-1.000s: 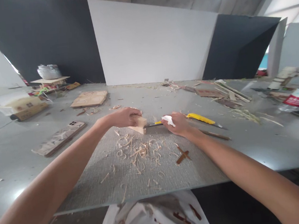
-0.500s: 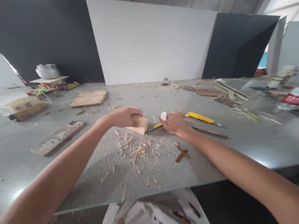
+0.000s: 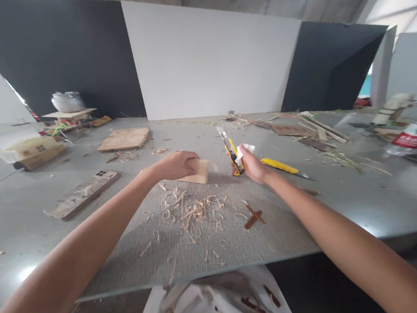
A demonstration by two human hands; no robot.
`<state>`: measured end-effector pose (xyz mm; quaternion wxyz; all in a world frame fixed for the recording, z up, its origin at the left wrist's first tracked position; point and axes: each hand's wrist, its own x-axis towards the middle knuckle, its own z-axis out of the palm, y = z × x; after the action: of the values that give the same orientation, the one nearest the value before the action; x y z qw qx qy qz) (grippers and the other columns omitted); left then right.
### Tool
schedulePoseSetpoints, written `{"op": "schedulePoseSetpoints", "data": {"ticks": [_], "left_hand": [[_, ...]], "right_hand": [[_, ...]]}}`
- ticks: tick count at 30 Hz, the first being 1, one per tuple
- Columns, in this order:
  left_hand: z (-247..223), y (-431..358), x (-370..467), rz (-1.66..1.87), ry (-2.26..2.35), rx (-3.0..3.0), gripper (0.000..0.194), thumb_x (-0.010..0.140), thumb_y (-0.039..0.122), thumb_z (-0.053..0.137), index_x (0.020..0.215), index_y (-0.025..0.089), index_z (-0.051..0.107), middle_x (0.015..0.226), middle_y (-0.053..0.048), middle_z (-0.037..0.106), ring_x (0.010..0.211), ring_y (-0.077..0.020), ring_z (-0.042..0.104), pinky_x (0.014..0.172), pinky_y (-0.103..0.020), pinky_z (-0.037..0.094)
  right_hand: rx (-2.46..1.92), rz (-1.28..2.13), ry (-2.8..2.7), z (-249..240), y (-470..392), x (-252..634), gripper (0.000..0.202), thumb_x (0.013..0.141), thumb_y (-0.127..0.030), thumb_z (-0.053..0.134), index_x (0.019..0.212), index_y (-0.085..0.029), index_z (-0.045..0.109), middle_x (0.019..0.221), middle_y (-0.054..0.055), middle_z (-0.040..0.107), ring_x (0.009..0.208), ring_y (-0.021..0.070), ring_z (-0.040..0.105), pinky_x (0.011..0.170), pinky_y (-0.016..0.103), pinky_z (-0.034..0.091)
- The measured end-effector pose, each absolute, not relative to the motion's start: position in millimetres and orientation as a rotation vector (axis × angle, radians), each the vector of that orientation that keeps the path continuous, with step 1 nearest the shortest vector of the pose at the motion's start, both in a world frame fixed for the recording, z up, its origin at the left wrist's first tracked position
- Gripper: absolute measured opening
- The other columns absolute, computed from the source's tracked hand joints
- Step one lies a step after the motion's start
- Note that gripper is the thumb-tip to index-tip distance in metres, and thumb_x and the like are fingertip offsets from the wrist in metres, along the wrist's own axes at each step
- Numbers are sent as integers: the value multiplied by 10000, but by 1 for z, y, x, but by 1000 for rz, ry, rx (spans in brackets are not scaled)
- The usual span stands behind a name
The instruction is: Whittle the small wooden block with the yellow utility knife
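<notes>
My left hand (image 3: 181,164) is closed over a small pale wooden block (image 3: 198,172), which rests on the grey textured mat (image 3: 137,257). To the right of it, my right hand (image 3: 250,164) grips a yellow and black utility knife (image 3: 232,150) with its blade pointing up and away from me. A crumpled white tissue (image 3: 247,150) is tucked in the same hand. Curled wood shavings (image 3: 197,210) lie in front of the block. Two crossed brown strips (image 3: 254,216) lie on the mat nearer to me.
A second yellow knife (image 3: 279,165) lies right of my right hand. A phone (image 3: 83,194) and a wooden board (image 3: 123,138) are at the left. Wood scraps (image 3: 320,128) and a water bottle (image 3: 411,137) stand at the right. White cloth (image 3: 208,304) with brown bits covers my lap.
My right hand has picked up the utility knife from the mat and turned it blade up, moving slightly right. The block has tilted a little under my left hand.
</notes>
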<state>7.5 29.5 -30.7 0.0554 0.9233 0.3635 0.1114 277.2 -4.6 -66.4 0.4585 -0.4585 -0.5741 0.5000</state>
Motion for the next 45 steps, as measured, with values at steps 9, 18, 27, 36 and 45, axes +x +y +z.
{"op": "schedulePoseSetpoints", "data": {"ticks": [9,18,27,36,45], "left_hand": [[-30,28,7,348,1086,2801,329,776,307,452,1070,242,584,982,-37,654,788,-153,569,657,-246,358],[-26,22,9,359,1098,2790,272,755,288,471,993,226,588,919,-27,648,736,-139,552,581,-235,328],[-24,20,10,366,1105,2772,271,763,283,463,1000,223,580,970,-35,645,784,-149,558,612,-243,346],[-22,19,11,352,1149,2774,311,761,321,494,1051,235,566,1026,-36,641,809,-157,568,632,-247,364],[-27,22,9,370,1155,2769,349,742,335,518,1077,245,561,1029,-39,644,851,-184,571,641,-261,372]], "right_hand": [[-977,1501,-1138,-61,-7,274,296,949,-313,277,999,-174,533,655,12,553,560,138,529,583,301,491],[-1104,1327,-1313,-61,-17,269,326,901,-408,425,1200,-283,456,853,25,641,377,78,435,329,226,341],[-1028,1429,-1237,-66,-10,266,123,737,-245,599,829,-184,542,777,3,507,558,98,518,398,206,361],[-999,1613,-1088,-65,-9,263,294,855,-475,384,810,-202,483,618,5,511,483,134,492,393,245,345],[-1067,1576,-1164,-72,-11,259,203,856,-270,481,1057,-241,466,776,29,576,510,96,462,404,207,338]]}}
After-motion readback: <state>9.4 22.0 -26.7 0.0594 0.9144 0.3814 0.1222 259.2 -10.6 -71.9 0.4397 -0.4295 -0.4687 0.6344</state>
